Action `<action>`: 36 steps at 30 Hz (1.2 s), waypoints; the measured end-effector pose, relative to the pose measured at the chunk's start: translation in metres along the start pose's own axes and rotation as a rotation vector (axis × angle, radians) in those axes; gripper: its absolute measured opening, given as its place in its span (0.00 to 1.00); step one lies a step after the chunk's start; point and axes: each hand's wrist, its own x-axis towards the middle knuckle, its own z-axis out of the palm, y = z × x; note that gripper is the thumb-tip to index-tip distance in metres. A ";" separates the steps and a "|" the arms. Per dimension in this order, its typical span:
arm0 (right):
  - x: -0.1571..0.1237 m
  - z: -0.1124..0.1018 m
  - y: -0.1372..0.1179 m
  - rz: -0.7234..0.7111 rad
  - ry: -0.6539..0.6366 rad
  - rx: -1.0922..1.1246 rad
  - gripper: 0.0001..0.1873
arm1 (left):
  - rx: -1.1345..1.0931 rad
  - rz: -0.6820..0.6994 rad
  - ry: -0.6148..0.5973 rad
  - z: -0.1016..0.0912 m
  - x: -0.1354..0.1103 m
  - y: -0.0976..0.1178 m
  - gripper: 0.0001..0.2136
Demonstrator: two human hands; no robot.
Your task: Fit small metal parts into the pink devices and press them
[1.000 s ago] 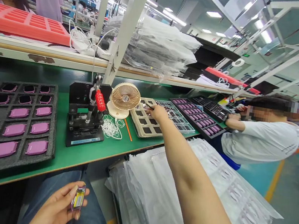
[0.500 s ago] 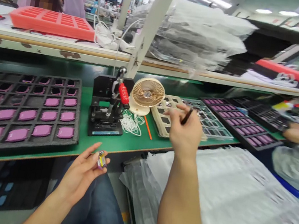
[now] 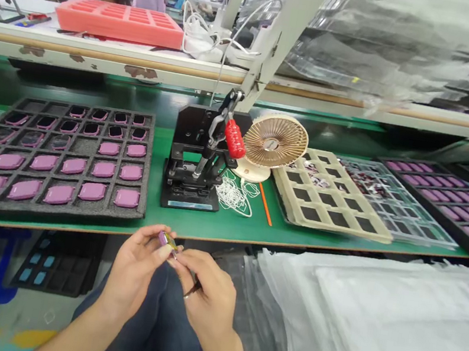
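Observation:
Between the thumb and fingers of my left hand (image 3: 135,270) is a small purple watch case (image 3: 166,240), its inside showing yellow and metallic parts. My right hand (image 3: 212,294) meets it at the case's right edge, thumb and forefinger pinched there; whether a tiny part sits in that pinch is too small to tell. A dark slim tool (image 3: 194,288) is tucked in the same hand, mostly hidden by the fingers. Both hands are above my lap, just in front of the green bench (image 3: 149,227).
A black tray (image 3: 146,185) of purple cases lies left. A clamp press with red handle (image 3: 235,138), a fan (image 3: 274,141), white cord (image 3: 233,194) and an orange stick (image 3: 265,205) stand mid-bench. Right are a beige tray (image 3: 333,230) and plastic-wrapped stacks (image 3: 393,328).
My right hand has come from over the beige tray down to the left, and now touches the watch case in my left hand. The view has turned to the right.

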 end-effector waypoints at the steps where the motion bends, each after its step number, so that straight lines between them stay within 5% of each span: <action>1: -0.001 0.000 0.001 -0.005 -0.001 -0.009 0.12 | 0.013 0.014 -0.004 0.000 0.000 -0.001 0.17; 10: -0.002 -0.004 0.010 -0.001 -0.044 -0.007 0.08 | 0.077 0.043 -0.057 -0.001 0.002 0.001 0.17; 19: 0.006 -0.017 0.006 0.440 -0.266 0.274 0.21 | 0.159 -0.036 -0.158 -0.016 0.005 0.000 0.16; 28: -0.011 -0.006 0.001 0.598 -0.150 0.310 0.20 | 0.207 -0.106 -0.115 -0.018 -0.001 -0.008 0.20; 32: -0.035 -0.053 -0.035 0.587 -0.136 0.099 0.20 | 0.232 -0.308 -0.029 -0.022 -0.009 -0.016 0.23; 34: -0.049 -0.099 -0.057 0.613 -0.120 -0.085 0.08 | 0.279 -0.428 -0.037 -0.024 -0.005 -0.021 0.23; 36: -0.062 -0.161 -0.070 0.714 -0.067 -0.356 0.19 | 0.328 -0.514 -0.071 -0.026 -0.001 -0.028 0.24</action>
